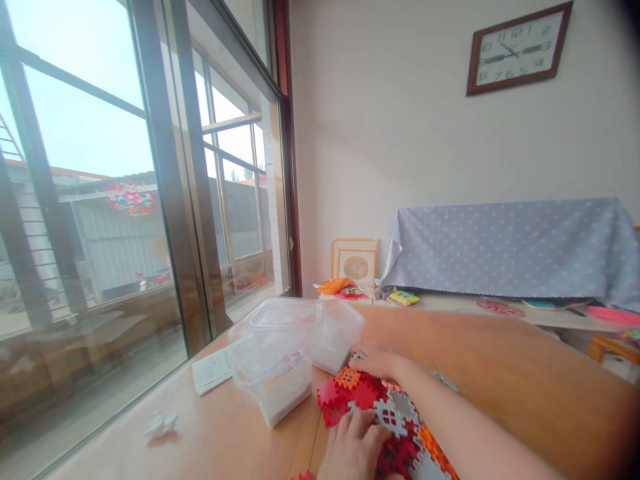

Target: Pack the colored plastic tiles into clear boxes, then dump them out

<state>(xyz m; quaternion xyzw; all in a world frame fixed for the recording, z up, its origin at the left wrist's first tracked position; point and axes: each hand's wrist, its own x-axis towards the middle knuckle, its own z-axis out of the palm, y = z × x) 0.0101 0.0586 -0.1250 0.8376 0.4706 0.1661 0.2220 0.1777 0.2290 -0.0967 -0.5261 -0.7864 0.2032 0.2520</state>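
Red, grey and orange interlocking plastic pieces with notched edges are joined into a cluster on the table. On its near side my left hand rests over the pieces, fingers apart and bent, their tips by a grey piece with a windowed middle. My right hand reaches across to the far side of the cluster. Its fingers are closed around a small grey notched piece, partly hidden and blurred. The right forearm covers part of the cluster's right side.
Clear plastic containers stand left of the cluster on the wooden table, beside a paper booklet. A small white object lies near the window. More grey pieces lie beyond the right forearm. A cloth-covered bench stands behind.
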